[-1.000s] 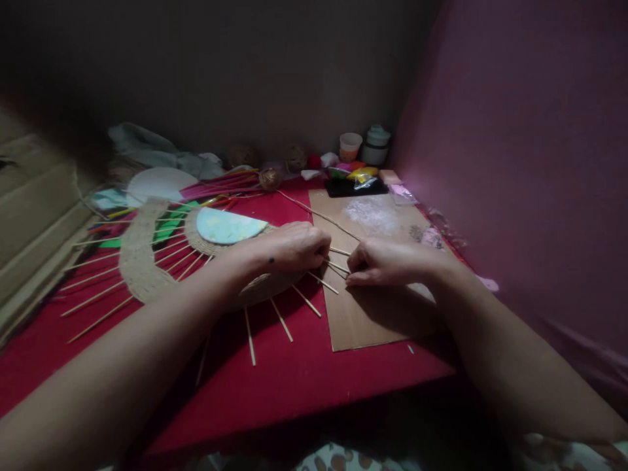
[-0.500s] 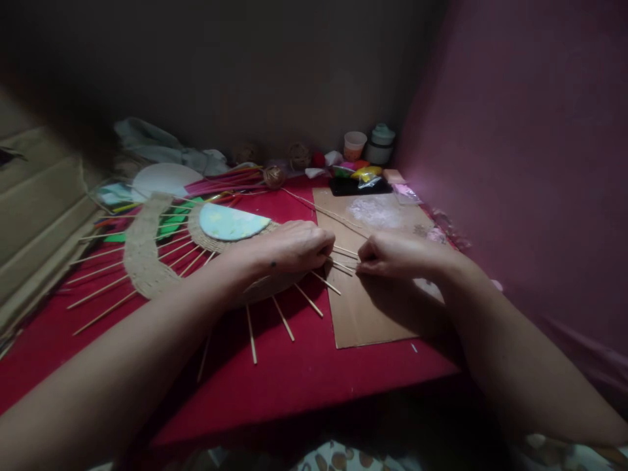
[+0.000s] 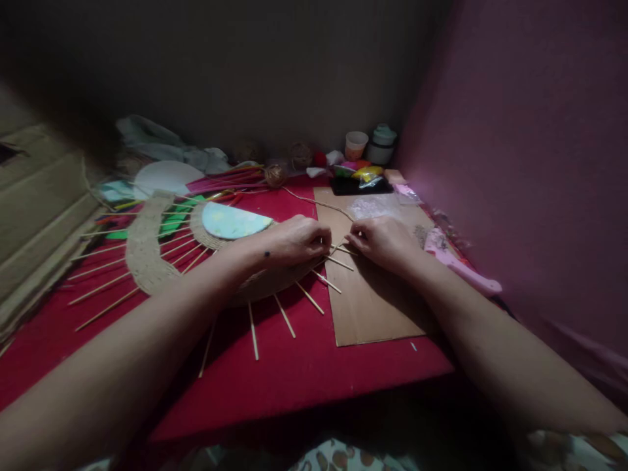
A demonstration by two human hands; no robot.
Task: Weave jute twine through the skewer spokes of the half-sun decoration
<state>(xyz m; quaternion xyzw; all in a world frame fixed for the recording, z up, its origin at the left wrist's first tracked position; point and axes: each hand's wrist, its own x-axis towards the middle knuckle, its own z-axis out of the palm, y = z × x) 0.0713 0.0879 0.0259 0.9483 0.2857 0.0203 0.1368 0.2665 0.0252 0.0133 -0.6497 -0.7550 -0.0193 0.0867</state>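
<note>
Left hand (image 3: 299, 239) clenched, grip pinching the rim of the woven jute disc (image 3: 265, 281) where the thin wooden sticks (image 3: 314, 297) come out of it. Right hand (image 3: 380, 241) just beside, fingers curled and grasping the jute cord (image 3: 316, 201) close to the same sticks; fingertips of both hands nearly touching. Cord running from the right hand back over the desk to a small ball of jute (image 3: 275, 175) near the rear. Disc lying flat on the red desk (image 3: 294, 379), sticks spreading out from its edge like rays, some of them reaching over the sheet of cardboard (image 3: 373, 307) under the right hand. Pale round paper piece (image 3: 233, 221) resting on top of the disc, behind the left wrist. Further left, a curved woven band (image 3: 144, 252) crossing more sticks, with green paper (image 3: 171, 226) under them. Behind that, a white round plate (image 3: 164, 175) and crumpled cloth (image 3: 157, 144). At the rear right, a black tray (image 3: 360, 187) with coloured packets, a small cup (image 3: 356, 144) and a lidded jar (image 3: 381, 142). Pink tool (image 3: 461, 265) lying at the right edge of the cardboard, near the right forearm. Brown cardboard box (image 3: 44, 209) at the far left.
</note>
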